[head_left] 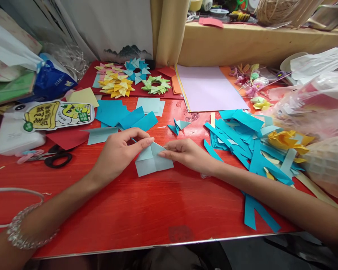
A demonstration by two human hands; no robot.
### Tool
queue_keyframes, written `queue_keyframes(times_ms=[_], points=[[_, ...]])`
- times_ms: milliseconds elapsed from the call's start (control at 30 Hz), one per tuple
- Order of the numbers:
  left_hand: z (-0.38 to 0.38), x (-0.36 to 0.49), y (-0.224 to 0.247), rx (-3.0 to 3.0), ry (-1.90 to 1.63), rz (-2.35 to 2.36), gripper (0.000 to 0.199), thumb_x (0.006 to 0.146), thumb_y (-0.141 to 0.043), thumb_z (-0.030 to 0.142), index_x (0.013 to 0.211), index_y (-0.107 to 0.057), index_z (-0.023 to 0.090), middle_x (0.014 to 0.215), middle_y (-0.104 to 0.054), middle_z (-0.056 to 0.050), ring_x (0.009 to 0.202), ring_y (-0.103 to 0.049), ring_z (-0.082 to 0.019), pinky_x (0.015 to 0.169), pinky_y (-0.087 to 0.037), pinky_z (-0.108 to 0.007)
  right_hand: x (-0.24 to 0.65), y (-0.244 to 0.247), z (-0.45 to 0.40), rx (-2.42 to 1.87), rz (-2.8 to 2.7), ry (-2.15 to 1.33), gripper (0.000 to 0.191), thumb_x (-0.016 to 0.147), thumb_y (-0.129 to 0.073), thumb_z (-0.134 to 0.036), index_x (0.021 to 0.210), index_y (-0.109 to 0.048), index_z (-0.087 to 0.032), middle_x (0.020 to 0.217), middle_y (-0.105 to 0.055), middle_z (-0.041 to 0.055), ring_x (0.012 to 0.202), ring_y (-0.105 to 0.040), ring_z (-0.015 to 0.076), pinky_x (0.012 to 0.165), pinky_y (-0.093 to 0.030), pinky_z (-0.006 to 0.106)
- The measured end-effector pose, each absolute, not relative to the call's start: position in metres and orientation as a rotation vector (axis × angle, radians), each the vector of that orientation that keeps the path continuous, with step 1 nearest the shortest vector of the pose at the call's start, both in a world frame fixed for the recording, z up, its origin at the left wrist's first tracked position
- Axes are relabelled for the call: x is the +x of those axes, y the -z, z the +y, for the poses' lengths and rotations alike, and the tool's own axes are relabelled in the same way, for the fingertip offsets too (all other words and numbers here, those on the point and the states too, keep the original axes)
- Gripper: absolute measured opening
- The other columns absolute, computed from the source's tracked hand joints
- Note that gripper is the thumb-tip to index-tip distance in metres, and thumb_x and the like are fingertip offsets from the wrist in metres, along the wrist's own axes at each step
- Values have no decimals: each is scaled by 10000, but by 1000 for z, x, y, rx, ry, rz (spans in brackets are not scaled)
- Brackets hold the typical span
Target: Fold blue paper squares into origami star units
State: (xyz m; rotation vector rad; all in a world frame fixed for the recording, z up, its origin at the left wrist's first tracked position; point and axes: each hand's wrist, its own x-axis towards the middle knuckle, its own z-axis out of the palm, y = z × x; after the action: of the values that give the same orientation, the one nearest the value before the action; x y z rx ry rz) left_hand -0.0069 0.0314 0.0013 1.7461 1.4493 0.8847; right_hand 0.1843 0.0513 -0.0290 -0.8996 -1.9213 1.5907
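Observation:
Between my hands is a pale blue sheet of origami paper, creased down the middle, its upper corners folded inward toward a point. My left hand pinches the upper left edge between thumb and fingers. My right hand is closed on the right side of the same sheet, thumb on top. Just beyond the hands lies a small folded piece in blue and pale blue. Blue paper sheets sit behind my left hand, and paler squares lie farther back.
Blue paper strips are heaped at the right, under and beyond my right forearm. Black-handled scissors lie left. Folded paper rings and a lilac sheet stack occupy the back. Plastic bags crowd the right side of the red table.

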Motion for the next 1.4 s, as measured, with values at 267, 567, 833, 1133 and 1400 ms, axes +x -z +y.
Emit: queue_keyframes(times_ms=[267,567,833,1133,1400], points=[[31,-5,3,1290,-1191,1336,112,819,-583,285,790,-568,177,630,-629,16,500,-505,-86,441,-409,-185,179,32,52,-798,-1310,-1752,268,836,-556,-416,922,-603,-167,862,-640,31,759,-616,125,762,-519,300],[26,4,7,1321,-846,1276,174,791,-627,326,792,-558,167,693,-670,5,605,-608,-112,518,-501,-191,179,31,51,-910,-1373,-1652,345,736,-691,-303,997,-499,-187,846,-651,7,719,-634,130,705,-543,280],[26,1,7,1330,-780,1257,180,764,-659,327,817,-597,166,619,-606,39,510,-562,-83,526,-479,-191,181,30,48,-892,-1462,-1614,210,807,-603,-324,947,-607,-168,845,-632,13,753,-567,111,640,-459,219],[25,1,7,1318,-833,1336,225,805,-599,404,836,-620,182,589,-579,39,474,-523,-72,478,-460,-174,184,31,44,-1037,-1545,-1317,253,835,-560,-329,989,-690,-178,815,-614,9,661,-465,97,552,-383,224],[24,2,7,1256,-813,1316,214,795,-619,391,788,-625,177,553,-581,39,445,-514,-66,436,-439,-152,187,32,40,-1064,-1634,-1215,359,862,-528,-329,1208,-605,-269,899,-674,-16,689,-525,118,549,-418,241]])
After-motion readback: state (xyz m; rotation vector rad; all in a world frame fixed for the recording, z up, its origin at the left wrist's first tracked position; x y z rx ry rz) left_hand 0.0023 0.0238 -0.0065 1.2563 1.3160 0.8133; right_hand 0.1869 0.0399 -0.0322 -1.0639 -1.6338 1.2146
